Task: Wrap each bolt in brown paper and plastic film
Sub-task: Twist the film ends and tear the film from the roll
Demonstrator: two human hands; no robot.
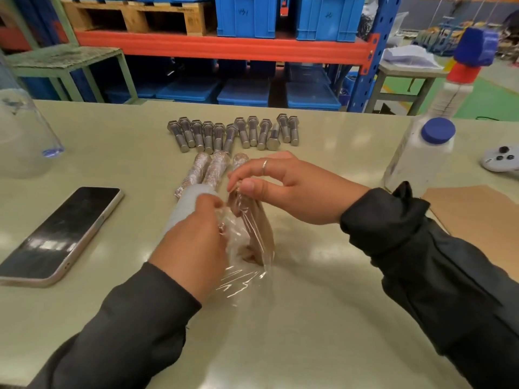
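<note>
Where writing might be looked for, only faint dark marks show on two blue crates (pixel 247 15) on the rack behind, too blurred to read, and the phone (pixel 59 234) lying face up at the left of the bench (pixel 323 318) has a dark screen. Twelve bare bolts (pixel 234 133) lie in a row at the far middle of the bench, one of them turned with its head toward the person. Just in front of them three wrapped bolts (pixel 207 172) lie side by side. The bolt in brown paper (pixel 252 220) stands nearly upright near the bench's middle, its lower end on the bench, with plastic film (pixel 241 248) draped about it. The right hand (pixel 289 189) has its grip pinched on the top of this bolt, a ring on one finger. The left hand (pixel 193 245) has its grip clenched on the film roll (pixel 185 206). Sheets of brown paper (pixel 474 214) lie at the right, beside a clear bottle with a blue cap (pixel 421 155); how many sheets cannot be told.
</note>
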